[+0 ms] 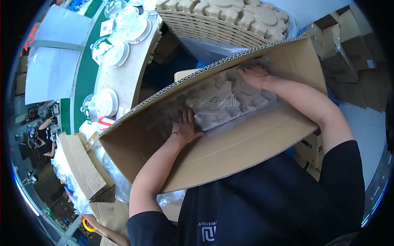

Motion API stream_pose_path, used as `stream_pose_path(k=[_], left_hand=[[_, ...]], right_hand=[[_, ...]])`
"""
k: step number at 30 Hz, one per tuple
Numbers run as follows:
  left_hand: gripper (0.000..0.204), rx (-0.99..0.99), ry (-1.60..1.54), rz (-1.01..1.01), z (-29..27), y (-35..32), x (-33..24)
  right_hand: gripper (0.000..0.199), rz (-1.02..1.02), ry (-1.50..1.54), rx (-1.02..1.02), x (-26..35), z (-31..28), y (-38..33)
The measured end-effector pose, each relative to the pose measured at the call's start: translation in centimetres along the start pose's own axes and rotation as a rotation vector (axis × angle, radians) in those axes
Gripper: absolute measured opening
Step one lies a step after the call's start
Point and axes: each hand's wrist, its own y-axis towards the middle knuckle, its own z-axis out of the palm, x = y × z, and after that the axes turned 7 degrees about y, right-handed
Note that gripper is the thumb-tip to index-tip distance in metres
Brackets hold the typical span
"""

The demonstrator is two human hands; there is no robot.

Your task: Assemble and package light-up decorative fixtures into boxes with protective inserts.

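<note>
A large open cardboard box stands tilted in front of me, both my arms reaching into it. Inside lies a molded pulp tray with rounded cavities, covered by a clear plastic bag bearing a small printed triangle. My left hand rests with spread fingers at the left end of the bagged tray, against the plastic. Toward the far right inside the box, my right hand lies on the plastic with its fingers stretched out. Neither hand appears to grip anything.
A tall stack of pulp trays rises behind the box. To the left, a white workbench carries several clear-domed round items. Flattened cartons stand far right. At lower left are an open carton and another person's arm.
</note>
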Motion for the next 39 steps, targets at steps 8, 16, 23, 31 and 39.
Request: stream_pose_path(k=[8, 16, 23, 31, 39], left_hand=[[0.105, -0.003, 0.149, -0.295, 0.0, 0.8, 1.5], [0.063, 0.019, 0.371, -0.360, 2.4, 0.7, 7.8], [0.058, 0.047, 0.528, -0.321, 4.8, 0.8, 8.8], [0.054, -0.363, 0.178, -0.086, -1.4, -1.4, 4.2], [0.030, 0.124, 0.027, 0.096, -16.7, -11.6, 4.0]], right_hand=[[0.029, -0.304, -0.086, -0.196, -0.9, -1.6, -0.8], [0.020, -0.172, 0.002, 0.057, -4.0, 1.0, 1.2], [0.028, -0.159, -0.135, 0.118, -2.3, -0.7, -0.6], [0.032, -0.218, -0.126, 0.238, 3.9, -6.9, -2.5], [0.032, -0.727, 0.380, -0.136, 7.2, -22.6, -16.3]])
